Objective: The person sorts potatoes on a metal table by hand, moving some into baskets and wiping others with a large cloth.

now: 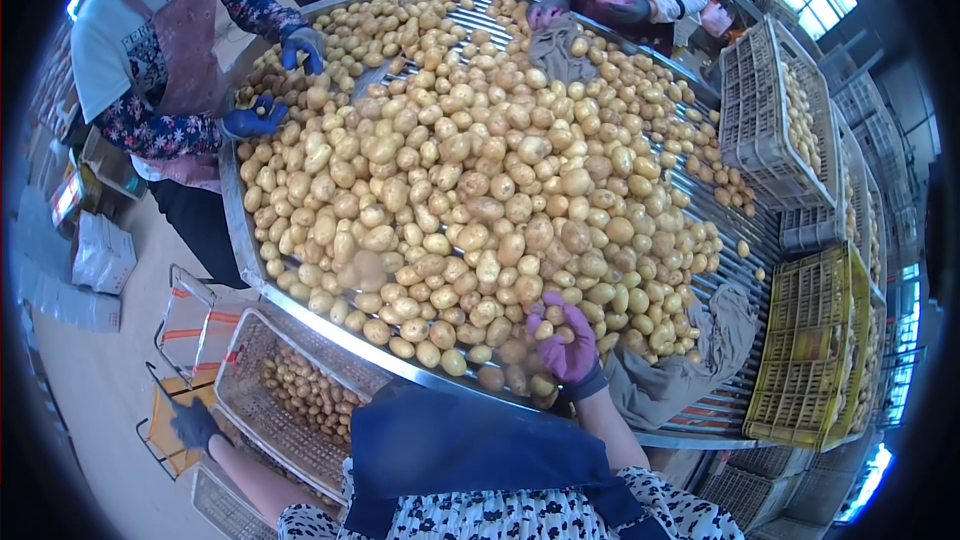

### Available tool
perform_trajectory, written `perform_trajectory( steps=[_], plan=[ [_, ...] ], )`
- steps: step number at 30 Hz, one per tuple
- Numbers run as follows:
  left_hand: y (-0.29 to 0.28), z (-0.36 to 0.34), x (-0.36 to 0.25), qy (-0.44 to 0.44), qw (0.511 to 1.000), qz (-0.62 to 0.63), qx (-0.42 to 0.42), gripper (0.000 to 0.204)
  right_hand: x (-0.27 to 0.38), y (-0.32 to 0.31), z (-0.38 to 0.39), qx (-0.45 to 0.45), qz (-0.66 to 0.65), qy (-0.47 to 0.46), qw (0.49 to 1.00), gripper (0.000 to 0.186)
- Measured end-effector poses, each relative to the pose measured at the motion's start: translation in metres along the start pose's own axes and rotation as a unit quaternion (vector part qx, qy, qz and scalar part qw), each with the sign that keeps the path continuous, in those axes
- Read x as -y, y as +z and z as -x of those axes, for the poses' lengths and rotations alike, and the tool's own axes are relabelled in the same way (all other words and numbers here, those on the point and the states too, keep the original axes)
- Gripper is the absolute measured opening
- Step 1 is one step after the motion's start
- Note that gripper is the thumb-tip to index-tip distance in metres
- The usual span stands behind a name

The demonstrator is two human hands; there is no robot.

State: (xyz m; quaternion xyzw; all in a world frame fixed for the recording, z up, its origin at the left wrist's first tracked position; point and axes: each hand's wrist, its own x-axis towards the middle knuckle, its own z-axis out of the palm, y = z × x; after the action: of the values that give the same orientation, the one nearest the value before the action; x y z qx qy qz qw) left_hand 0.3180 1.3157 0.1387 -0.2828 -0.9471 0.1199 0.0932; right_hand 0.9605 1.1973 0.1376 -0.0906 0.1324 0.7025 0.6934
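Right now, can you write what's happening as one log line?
right hand: holding small potato | left hand: gloved, near potato crate | table: heaped with potatoes

The right hand wears a mauve glove, dark grey toward the wrist; the left hand, a dark grey glove. Farther back from both hands are white, black-patterned sleeves, with a navy apron between them.
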Motion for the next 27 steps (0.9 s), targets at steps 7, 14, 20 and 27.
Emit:
perform_trajectory(
  steps=[7, 14, 20, 27],
  plan=[
    [-0.044, 0.163, -0.234, 0.549, 0.680, 0.486, -0.004, 0.039, -0.001, 0.012, -0.012, -0.038, 0.059, 0.039, 0.997, 0.019],
    [-0.146, 0.326, -0.384, 0.760, 0.536, 0.353, 0.102, 0.037, -0.003, 0.011, -0.005, -0.061, 0.142, 0.000, 0.988, 0.020],
    [-0.150, 0.332, -0.429, 0.753, 0.599, 0.213, 0.167, 0.047, -0.002, 0.010, -0.008, -0.078, 0.246, -0.002, 0.966, 0.023],
    [-0.139, 0.307, -0.388, 0.657, 0.437, 0.297, 0.539, 0.024, 0.001, 0.007, -0.009, -0.062, 0.261, -0.001, 0.963, 0.023]
  ],
)
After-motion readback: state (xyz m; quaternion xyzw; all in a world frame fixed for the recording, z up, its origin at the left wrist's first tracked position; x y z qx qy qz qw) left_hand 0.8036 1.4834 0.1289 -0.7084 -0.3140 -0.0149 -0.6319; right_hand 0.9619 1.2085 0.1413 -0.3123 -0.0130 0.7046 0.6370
